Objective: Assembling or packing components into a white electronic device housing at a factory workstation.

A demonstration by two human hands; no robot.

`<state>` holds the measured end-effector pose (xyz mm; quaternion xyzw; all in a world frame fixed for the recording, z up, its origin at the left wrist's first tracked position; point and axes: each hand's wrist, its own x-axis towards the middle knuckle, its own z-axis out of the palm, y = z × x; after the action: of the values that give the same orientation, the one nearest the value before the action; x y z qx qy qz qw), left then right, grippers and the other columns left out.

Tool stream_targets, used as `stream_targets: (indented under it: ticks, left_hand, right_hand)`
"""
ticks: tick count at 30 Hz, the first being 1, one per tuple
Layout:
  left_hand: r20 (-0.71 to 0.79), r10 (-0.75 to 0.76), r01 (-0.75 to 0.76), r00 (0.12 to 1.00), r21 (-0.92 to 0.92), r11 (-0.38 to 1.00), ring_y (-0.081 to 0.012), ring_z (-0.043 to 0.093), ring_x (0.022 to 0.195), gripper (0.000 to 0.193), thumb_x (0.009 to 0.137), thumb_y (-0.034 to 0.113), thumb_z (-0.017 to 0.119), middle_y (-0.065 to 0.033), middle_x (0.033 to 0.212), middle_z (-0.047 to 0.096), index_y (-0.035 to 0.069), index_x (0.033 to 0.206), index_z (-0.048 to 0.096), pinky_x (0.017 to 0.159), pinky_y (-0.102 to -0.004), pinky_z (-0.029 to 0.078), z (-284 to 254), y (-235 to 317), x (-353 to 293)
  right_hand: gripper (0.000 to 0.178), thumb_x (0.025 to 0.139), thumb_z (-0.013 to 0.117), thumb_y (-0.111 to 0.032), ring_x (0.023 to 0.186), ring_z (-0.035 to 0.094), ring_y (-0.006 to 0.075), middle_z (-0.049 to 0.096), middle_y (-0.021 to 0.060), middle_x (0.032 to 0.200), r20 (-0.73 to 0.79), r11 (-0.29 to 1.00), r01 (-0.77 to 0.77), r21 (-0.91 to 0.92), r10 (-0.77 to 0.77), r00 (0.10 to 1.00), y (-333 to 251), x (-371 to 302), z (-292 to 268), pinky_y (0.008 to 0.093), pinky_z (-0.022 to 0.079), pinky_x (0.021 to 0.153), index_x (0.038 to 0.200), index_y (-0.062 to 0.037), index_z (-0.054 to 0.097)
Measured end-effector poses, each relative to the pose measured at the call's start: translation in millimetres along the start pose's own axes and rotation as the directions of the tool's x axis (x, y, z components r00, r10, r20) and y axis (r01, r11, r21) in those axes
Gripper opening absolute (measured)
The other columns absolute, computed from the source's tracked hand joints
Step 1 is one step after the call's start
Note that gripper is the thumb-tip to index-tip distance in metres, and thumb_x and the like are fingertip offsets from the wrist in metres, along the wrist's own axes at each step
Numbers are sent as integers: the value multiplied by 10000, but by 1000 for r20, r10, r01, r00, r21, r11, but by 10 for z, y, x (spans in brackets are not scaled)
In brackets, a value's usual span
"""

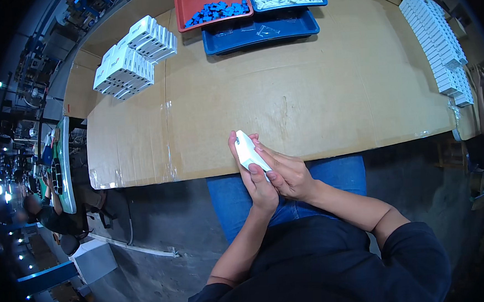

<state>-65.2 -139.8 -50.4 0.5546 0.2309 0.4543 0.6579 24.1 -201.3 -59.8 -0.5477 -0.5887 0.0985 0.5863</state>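
Observation:
Both my hands are closed around a white plastic housing [248, 150], a slim block held tilted just above the table's near edge. My left hand [258, 186] grips it from the left, thumb on its near end and fingers along its left side. From the right, my right hand [290, 175] wraps its other side, with fingertips near its upper edge. A small dark or metallic detail shows at the housing's far left corner. The fingers hide much of its underside and right side.
On the cardboard-covered table [305, 103], stacked white housings [123, 69] stand at the far left; more line the right edge [435, 45]. At the back are a red tray [183, 10] of blue parts, a blue tray [288, 5] of clear-white pieces and a lower blue tray [230, 44]. Another person [54, 212] sits far left.

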Motion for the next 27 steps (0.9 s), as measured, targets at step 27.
stream_targets:
  ticks: [27]
  left_hand:
    - [132,282,-310,950,459,832,-406,467,1351,1116,918,789,501,-294,1469,413,-88,1566,261,1120,-504,397,-150,-115,175]
  right_hand:
    - [522,1060,615,-167,1269,597,181,625,144,1368,247,455,-609,650,632,735,-227,184,-49,326,478,1081,1514,23,441]
